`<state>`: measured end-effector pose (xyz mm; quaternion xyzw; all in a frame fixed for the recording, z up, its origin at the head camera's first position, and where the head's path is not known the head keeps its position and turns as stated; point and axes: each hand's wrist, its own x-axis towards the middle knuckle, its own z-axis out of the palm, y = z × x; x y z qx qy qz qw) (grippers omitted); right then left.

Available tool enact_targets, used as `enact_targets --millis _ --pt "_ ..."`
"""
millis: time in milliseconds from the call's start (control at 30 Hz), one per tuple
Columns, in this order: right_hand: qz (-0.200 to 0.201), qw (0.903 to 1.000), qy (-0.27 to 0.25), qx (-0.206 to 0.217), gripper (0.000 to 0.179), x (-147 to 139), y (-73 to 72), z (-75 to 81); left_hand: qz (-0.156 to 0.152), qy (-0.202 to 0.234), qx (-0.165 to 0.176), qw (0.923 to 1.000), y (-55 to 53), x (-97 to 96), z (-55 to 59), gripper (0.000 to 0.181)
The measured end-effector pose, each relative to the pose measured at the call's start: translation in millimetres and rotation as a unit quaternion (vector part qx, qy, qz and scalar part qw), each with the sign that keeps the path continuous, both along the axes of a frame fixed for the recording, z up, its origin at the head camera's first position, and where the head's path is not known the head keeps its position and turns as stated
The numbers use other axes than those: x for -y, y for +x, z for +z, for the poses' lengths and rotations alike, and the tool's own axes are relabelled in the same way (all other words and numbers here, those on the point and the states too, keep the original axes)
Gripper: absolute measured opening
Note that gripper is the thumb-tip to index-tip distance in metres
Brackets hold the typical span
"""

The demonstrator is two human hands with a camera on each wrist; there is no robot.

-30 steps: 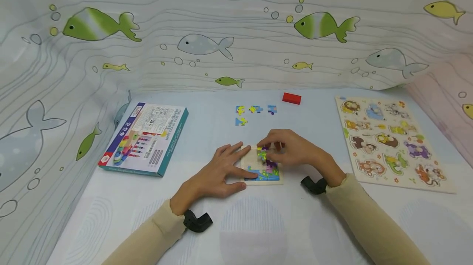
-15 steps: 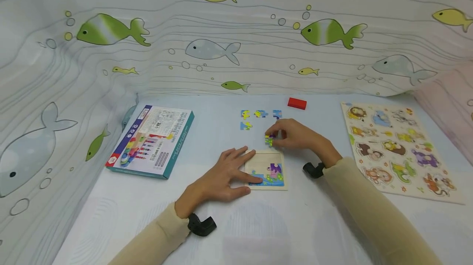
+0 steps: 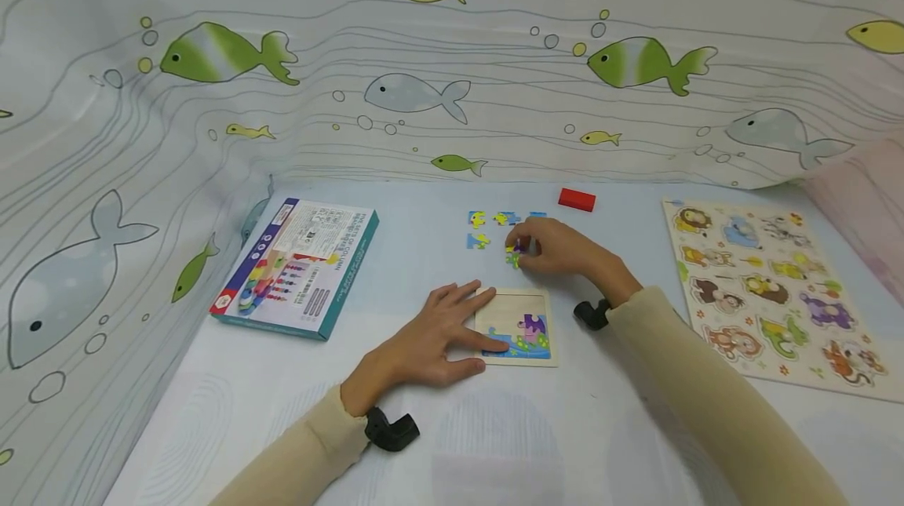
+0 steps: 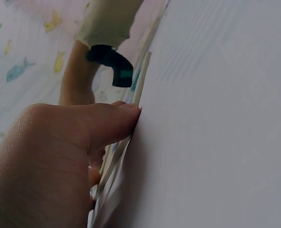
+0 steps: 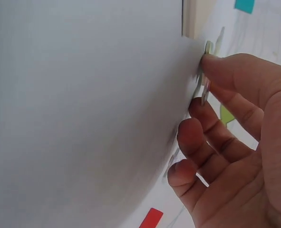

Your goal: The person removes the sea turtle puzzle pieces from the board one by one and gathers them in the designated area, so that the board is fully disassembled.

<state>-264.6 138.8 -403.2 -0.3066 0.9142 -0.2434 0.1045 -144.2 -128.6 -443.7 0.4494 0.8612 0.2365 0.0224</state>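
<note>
In the head view, a small wooden puzzle tray (image 3: 554,333) lies on the table with joined pieces (image 3: 526,343) along its bottom and right side. My left hand (image 3: 431,337) rests spread over its left edge, one finger on the blue bottom piece. The left wrist view shows the thumb (image 4: 114,123) against the tray's edge. Beyond the tray, my right hand (image 3: 561,249) pinches a green, yellow and purple puzzle piece (image 3: 513,260) between thumb and fingers. In the right wrist view this piece (image 5: 206,92) shows edge-on, close to the table.
Several loose puzzle pieces (image 3: 478,242) lie behind the tray, one partly hidden by the right hand. A red block (image 3: 577,199) sits farther back. At the left lies a teal-edged toy box (image 3: 297,267); at the right, a large animal puzzle board (image 3: 723,298).
My right hand has lifted the green and purple piece out of the tray and carried it back toward the loose pieces. My left hand has stayed on the tray. The head view has shifted slightly.
</note>
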Motion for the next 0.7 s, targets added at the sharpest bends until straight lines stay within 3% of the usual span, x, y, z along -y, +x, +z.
enact_targets --millis 333,700 --pt "-0.031 0.9987 0.0 0.04 0.027 5.4 -11.2 -5.2 0.001 -0.002 0.0 1.0 0.6 -0.6 -0.4 0.036" --pt "-0.023 0.9986 -0.022 0.042 0.028 7.1 -14.6 -4.2 0.003 -0.008 0.004 1.0 0.9 -0.3 0.2 0.037"
